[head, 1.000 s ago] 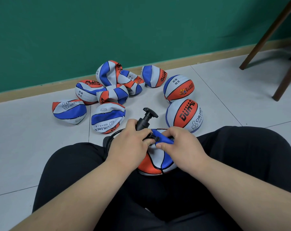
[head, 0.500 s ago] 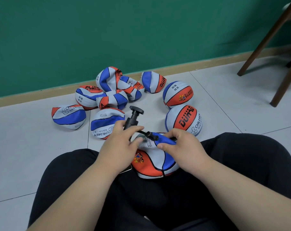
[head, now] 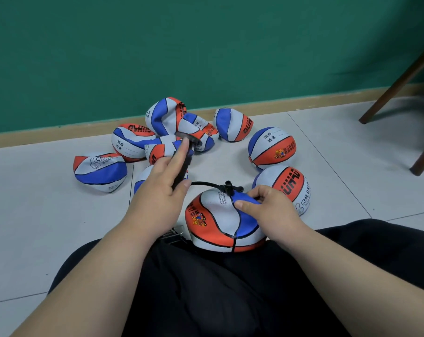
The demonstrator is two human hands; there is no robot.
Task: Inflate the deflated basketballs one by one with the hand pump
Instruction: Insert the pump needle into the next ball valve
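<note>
Here the left hand (head: pixel 157 190) wraps the pump (head: pixel 181 164), right fingers (head: pixel 245 204) pinching the limp basketball (head: pixel 220 222) — a loose pinch could let the needle (head: pixel 228 187) slip out.

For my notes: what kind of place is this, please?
Probably a classroom or sports storeroom, though unsure: tiled floor, green wall, wooden chair legs, and children's basketballs with printed name fields.

Both hands (head: pixel 157 190) (head: pixel 269 207) forward, fingers curled
</note>
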